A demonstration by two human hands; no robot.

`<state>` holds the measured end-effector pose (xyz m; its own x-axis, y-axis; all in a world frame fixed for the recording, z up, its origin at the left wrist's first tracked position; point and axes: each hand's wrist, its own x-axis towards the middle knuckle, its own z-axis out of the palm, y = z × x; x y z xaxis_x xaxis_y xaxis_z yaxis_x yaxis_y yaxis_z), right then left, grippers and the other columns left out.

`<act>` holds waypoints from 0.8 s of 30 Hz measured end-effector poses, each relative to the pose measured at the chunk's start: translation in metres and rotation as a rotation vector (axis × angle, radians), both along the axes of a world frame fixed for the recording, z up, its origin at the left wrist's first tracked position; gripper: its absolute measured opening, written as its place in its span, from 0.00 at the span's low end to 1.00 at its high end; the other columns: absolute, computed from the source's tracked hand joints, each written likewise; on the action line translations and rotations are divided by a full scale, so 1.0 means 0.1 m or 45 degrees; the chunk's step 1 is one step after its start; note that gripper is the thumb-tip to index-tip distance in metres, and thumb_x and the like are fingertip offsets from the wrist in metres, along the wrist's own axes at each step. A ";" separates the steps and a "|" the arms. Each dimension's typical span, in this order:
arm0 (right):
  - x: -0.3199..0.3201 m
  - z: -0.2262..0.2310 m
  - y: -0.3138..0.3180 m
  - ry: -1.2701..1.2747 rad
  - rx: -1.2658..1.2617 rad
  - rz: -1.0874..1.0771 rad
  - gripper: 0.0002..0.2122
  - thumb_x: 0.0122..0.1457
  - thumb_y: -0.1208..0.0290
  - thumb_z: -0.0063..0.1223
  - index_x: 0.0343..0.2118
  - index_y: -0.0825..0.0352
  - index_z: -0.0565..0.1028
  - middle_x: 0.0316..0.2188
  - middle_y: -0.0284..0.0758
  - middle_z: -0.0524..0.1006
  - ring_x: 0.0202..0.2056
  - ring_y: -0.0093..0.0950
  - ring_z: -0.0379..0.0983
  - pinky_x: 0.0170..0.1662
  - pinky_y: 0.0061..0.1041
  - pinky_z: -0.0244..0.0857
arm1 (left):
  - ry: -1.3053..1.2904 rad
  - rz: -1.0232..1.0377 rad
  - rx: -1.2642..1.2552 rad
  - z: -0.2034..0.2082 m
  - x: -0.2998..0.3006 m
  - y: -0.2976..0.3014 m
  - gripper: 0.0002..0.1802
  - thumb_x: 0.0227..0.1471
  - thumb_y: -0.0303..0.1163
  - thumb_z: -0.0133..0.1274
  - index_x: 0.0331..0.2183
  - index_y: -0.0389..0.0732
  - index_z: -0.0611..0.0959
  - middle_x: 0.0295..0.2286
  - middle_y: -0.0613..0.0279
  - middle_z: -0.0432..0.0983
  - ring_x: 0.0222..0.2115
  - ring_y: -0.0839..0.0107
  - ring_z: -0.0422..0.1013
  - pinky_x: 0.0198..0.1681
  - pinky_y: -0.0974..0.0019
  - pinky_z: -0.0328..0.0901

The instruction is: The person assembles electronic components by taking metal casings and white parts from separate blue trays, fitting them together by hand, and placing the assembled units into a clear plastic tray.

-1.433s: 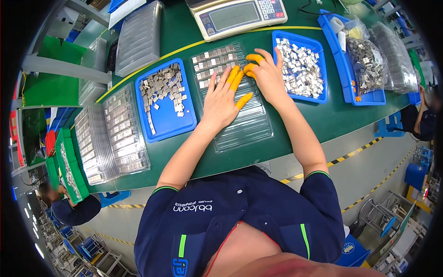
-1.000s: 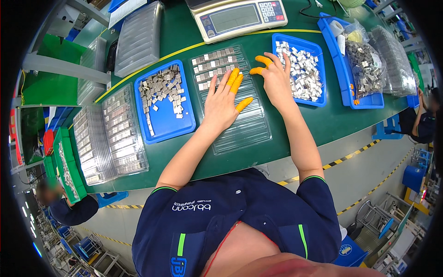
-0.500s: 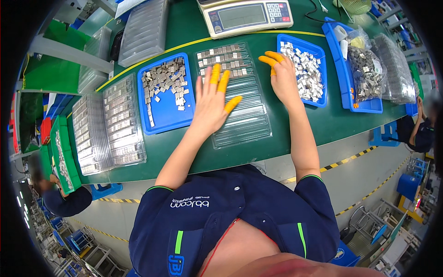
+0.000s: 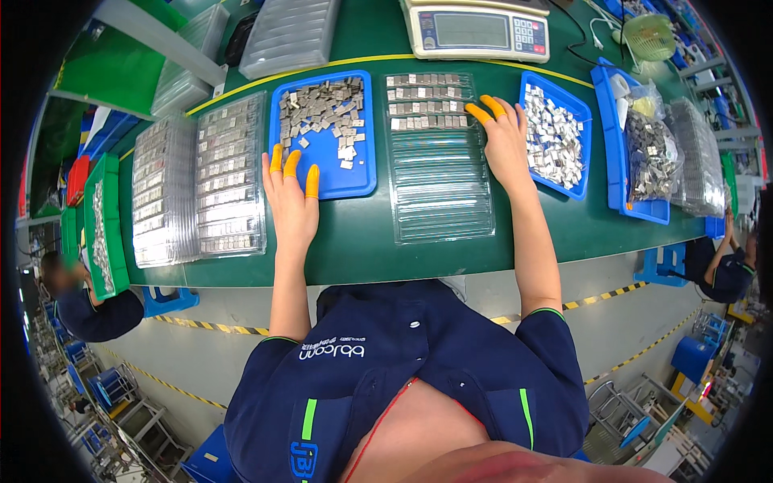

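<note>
My left hand (image 4: 291,196), with orange finger cots, lies flat and open over the near edge of a blue tray (image 4: 358,173) of small silver metal parts (image 4: 322,113). My right hand (image 4: 504,143), also in orange cots, rests open between a clear slotted plastic tray (image 4: 441,185) and a second blue tray (image 4: 531,80) heaped with metal parts (image 4: 551,141). The clear tray's top rows hold parts; its lower rows show none. Neither hand holds anything that I can see.
Filled clear trays (image 4: 197,181) lie at the left on the green table (image 4: 362,241). A weighing scale (image 4: 477,30) stands at the back. A third blue tray (image 4: 636,205) with a bag of parts (image 4: 651,153) sits right. Another person (image 4: 88,310) sits at left.
My left hand has slid left off the clear tray to the left blue tray. My right hand stayed by the right blue tray's left edge. The view has shifted.
</note>
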<state>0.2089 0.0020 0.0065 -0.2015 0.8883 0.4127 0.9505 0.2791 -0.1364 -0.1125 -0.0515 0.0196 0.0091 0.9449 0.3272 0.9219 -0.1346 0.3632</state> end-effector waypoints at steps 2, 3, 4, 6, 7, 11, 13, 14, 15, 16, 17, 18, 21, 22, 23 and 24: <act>0.00 0.03 0.00 -0.023 0.042 -0.046 0.19 0.43 0.86 0.42 0.39 0.62 0.73 0.43 0.37 0.67 0.51 0.32 0.56 0.57 0.40 0.37 | -0.067 0.002 -0.003 0.03 -0.05 0.00 0.19 0.50 0.32 0.46 0.44 0.33 0.68 0.49 0.46 0.55 0.54 0.49 0.45 0.54 0.55 0.45; -0.02 0.10 -0.01 -0.044 0.044 -0.084 0.20 0.44 0.85 0.40 0.41 0.62 0.71 0.44 0.35 0.67 0.52 0.32 0.56 0.57 0.39 0.39 | -0.132 -0.009 -0.005 0.04 -0.07 0.01 0.19 0.50 0.32 0.46 0.43 0.34 0.69 0.49 0.47 0.56 0.54 0.50 0.46 0.54 0.55 0.46; 0.00 0.10 -0.01 -0.064 0.043 -0.101 0.19 0.43 0.85 0.41 0.41 0.62 0.71 0.44 0.35 0.67 0.51 0.32 0.56 0.57 0.40 0.39 | -0.117 -0.002 0.017 0.06 -0.08 0.02 0.17 0.48 0.30 0.47 0.42 0.35 0.70 0.47 0.49 0.58 0.53 0.52 0.49 0.53 0.58 0.48; 0.07 0.13 -0.01 -0.116 0.072 -0.139 0.18 0.42 0.84 0.45 0.39 0.63 0.72 0.44 0.36 0.68 0.48 0.34 0.60 0.55 0.39 0.45 | -0.142 0.006 0.006 0.11 -0.13 0.04 0.17 0.47 0.29 0.48 0.41 0.36 0.71 0.47 0.50 0.60 0.51 0.54 0.52 0.52 0.59 0.50; 0.10 0.20 -0.01 -0.008 0.067 -0.171 0.16 0.44 0.83 0.45 0.38 0.64 0.72 0.42 0.39 0.69 0.44 0.36 0.63 0.49 0.34 0.54 | -0.167 -0.003 -0.005 0.11 -0.15 0.06 0.17 0.46 0.28 0.49 0.41 0.37 0.72 0.46 0.51 0.61 0.49 0.55 0.55 0.51 0.60 0.52; 0.63 0.25 -0.10 0.373 -0.255 -0.610 0.14 0.46 0.75 0.51 0.38 0.68 0.73 0.36 0.48 0.72 0.39 0.41 0.67 0.42 0.34 0.61 | -0.240 -0.052 0.095 0.07 -0.20 0.21 0.10 0.40 0.27 0.54 0.31 0.40 0.79 0.34 0.58 0.71 0.38 0.60 0.64 0.43 0.63 0.60; 0.93 0.24 -0.23 0.230 -0.274 -0.791 0.20 0.42 0.68 0.59 0.40 0.67 0.72 0.36 0.49 0.72 0.41 0.41 0.66 0.45 0.32 0.60 | -0.255 -0.090 0.112 0.10 -0.12 0.31 0.07 0.37 0.29 0.57 0.26 0.41 0.81 0.29 0.60 0.73 0.35 0.61 0.66 0.39 0.64 0.61; 0.95 0.25 -0.29 0.222 -0.293 -0.796 0.21 0.41 0.67 0.60 0.40 0.67 0.72 0.36 0.49 0.72 0.42 0.40 0.66 0.46 0.32 0.59 | -0.290 -0.118 -0.028 0.12 -0.07 0.33 0.08 0.36 0.30 0.57 0.26 0.41 0.81 0.28 0.60 0.73 0.34 0.61 0.66 0.39 0.64 0.62; 0.97 0.26 -0.33 0.212 -0.312 -0.805 0.22 0.39 0.65 0.61 0.41 0.66 0.72 0.36 0.49 0.71 0.43 0.40 0.65 0.47 0.32 0.59 | -0.326 -0.150 -0.168 0.13 -0.03 0.35 0.09 0.35 0.31 0.58 0.26 0.42 0.81 0.27 0.60 0.73 0.34 0.61 0.66 0.38 0.64 0.62; 0.97 0.27 -0.34 0.206 -0.312 -0.808 0.22 0.39 0.65 0.61 0.41 0.66 0.72 0.36 0.49 0.71 0.43 0.40 0.65 0.47 0.32 0.59 | -0.336 -0.194 -0.242 0.14 0.01 0.37 0.12 0.34 0.33 0.60 0.26 0.41 0.80 0.29 0.57 0.72 0.35 0.60 0.66 0.38 0.64 0.62; 0.99 0.27 -0.36 0.195 -0.375 -0.819 0.22 0.39 0.65 0.62 0.40 0.65 0.72 0.37 0.49 0.71 0.44 0.40 0.64 0.47 0.31 0.58 | -0.342 -0.210 -0.245 0.15 0.07 0.38 0.12 0.34 0.33 0.60 0.26 0.41 0.80 0.29 0.57 0.72 0.35 0.60 0.66 0.38 0.64 0.62; 1.02 0.26 -0.39 0.182 -0.439 -0.835 0.22 0.39 0.65 0.62 0.40 0.65 0.72 0.37 0.49 0.71 0.45 0.39 0.63 0.48 0.31 0.58 | -0.299 -0.237 -0.294 0.15 0.12 0.39 0.13 0.33 0.34 0.60 0.27 0.40 0.80 0.30 0.56 0.71 0.35 0.59 0.66 0.38 0.63 0.62; 1.10 0.05 -0.40 0.229 -0.246 -0.798 0.16 0.39 0.67 0.61 0.34 0.63 0.76 0.29 0.42 0.75 0.29 0.32 0.73 0.33 0.27 0.66 | -0.276 -0.399 -0.313 -0.06 0.16 0.45 0.17 0.31 0.33 0.61 0.28 0.38 0.76 0.30 0.53 0.68 0.35 0.56 0.66 0.39 0.62 0.61; 1.12 -0.01 -0.39 0.234 -0.226 -0.801 0.14 0.39 0.67 0.60 0.31 0.63 0.77 0.26 0.41 0.75 0.27 0.33 0.73 0.32 0.28 0.66 | -0.342 -0.416 -0.262 -0.09 0.15 0.46 0.16 0.32 0.31 0.61 0.27 0.38 0.76 0.28 0.54 0.68 0.31 0.58 0.67 0.35 0.62 0.62; 1.09 -0.06 -0.35 0.240 -0.204 -0.805 0.12 0.40 0.67 0.60 0.29 0.64 0.78 0.22 0.40 0.75 0.25 0.33 0.73 0.31 0.28 0.66 | -0.309 -0.353 -0.324 -0.07 0.17 0.47 0.15 0.32 0.28 0.61 0.27 0.38 0.76 0.26 0.56 0.69 0.26 0.62 0.67 0.31 0.64 0.62; 1.05 -0.05 -0.33 0.262 -0.183 -0.824 0.11 0.40 0.67 0.60 0.28 0.64 0.78 0.21 0.40 0.75 0.25 0.34 0.73 0.30 0.28 0.66 | -0.352 -0.332 -0.278 -0.04 0.16 0.45 0.14 0.31 0.27 0.61 0.27 0.38 0.77 0.24 0.58 0.68 0.22 0.66 0.66 0.28 0.67 0.63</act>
